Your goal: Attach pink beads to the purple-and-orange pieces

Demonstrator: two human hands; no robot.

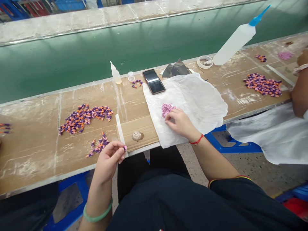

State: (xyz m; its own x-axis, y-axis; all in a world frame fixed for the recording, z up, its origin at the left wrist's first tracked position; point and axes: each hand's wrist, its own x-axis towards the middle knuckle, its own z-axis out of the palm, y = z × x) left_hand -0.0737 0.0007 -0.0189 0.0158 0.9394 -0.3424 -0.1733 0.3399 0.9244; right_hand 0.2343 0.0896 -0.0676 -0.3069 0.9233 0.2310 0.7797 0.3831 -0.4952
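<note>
Work well under way: one small dark piece with a pink round end [125, 148] in the left hand [112, 154], the right hand [179, 123] at the beads.
Two groups of small purple, orange and pink pieces, a large curved pile [84, 118] and a smaller cluster [98, 146] nearer the front edge, lie on the brown cardboard-covered counter [36, 154] (which group is finished, I can't tell); the heap of tiny pink-and-white beads [167, 109] on the crumpled white cloth [202, 96] suggests plenty is left. The left grip pinches its piece between thumb and fingertips, at the counter's front edge. The right grip has thumb and forefinger curled close together beside the heap; whether they grasp a bead, I cannot tell.
</note>
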